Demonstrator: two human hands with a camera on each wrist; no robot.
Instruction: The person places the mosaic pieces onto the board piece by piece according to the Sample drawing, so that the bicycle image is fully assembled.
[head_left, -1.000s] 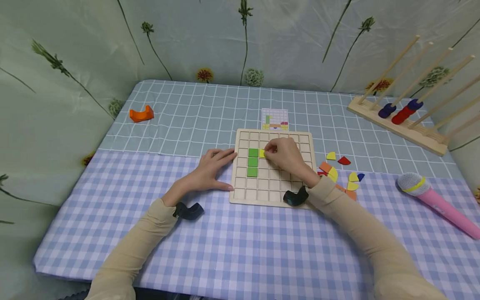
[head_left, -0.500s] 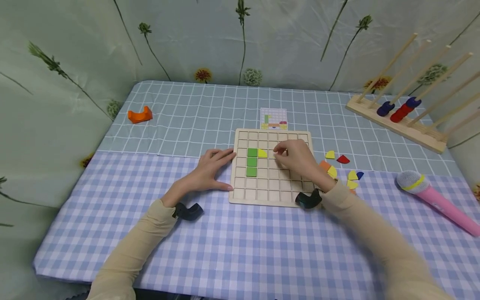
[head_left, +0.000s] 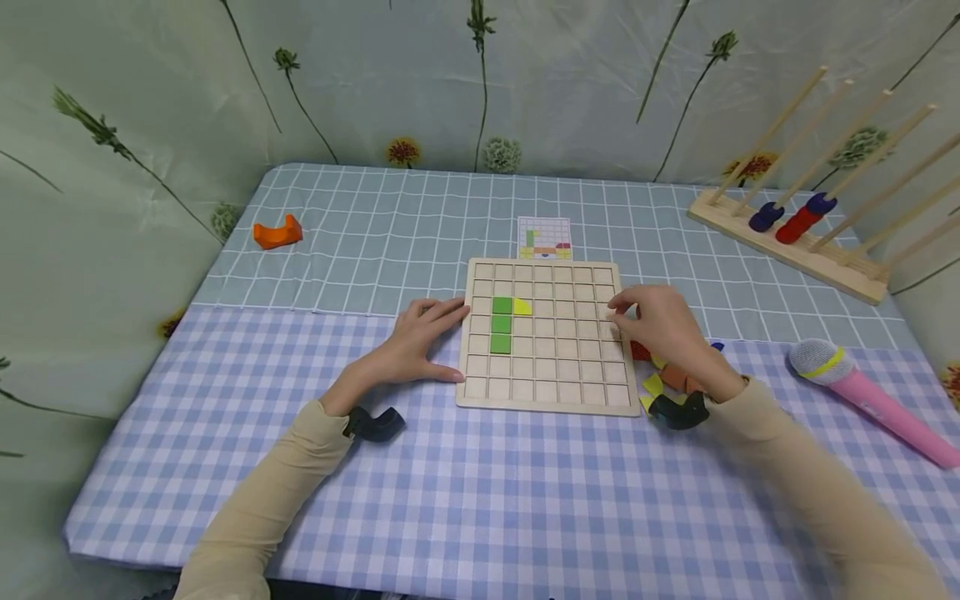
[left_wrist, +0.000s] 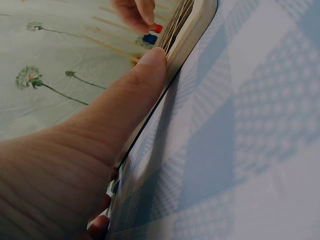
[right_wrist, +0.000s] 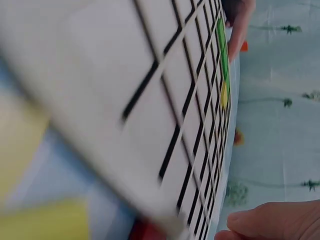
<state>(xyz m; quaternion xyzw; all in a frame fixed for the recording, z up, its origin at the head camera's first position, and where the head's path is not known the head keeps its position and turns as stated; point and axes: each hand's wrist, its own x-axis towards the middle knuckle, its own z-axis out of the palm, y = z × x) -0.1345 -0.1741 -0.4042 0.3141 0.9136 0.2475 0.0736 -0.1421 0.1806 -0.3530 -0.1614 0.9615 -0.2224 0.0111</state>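
The left hand (head_left: pixel 420 342), grip spread with thumb and fingers apart, touches the left edge of the grid board (head_left: pixel 558 375) on the bench (head_left: pixel 442 500). The right hand (head_left: pixel 663 325) is at the right edge, grip loosely bent, thumb and forefinger slightly apart. Green squares (head_left: pixel 501 325) and a yellow piece (head_left: pixel 522 307) sit left on the board; loose pieces (head_left: pixel 673 377) lie right of it.

A cloth-covered table (head_left: pixel 450 500) holds a gridded wooden board (head_left: pixel 566 367), printed card (head_left: pixel 544 237), loose coloured pieces (head_left: pixel 674 377), orange object (head_left: pixel 277 234), pink microphone (head_left: pixel 877 406) and wooden peg stand (head_left: pixel 797 253).
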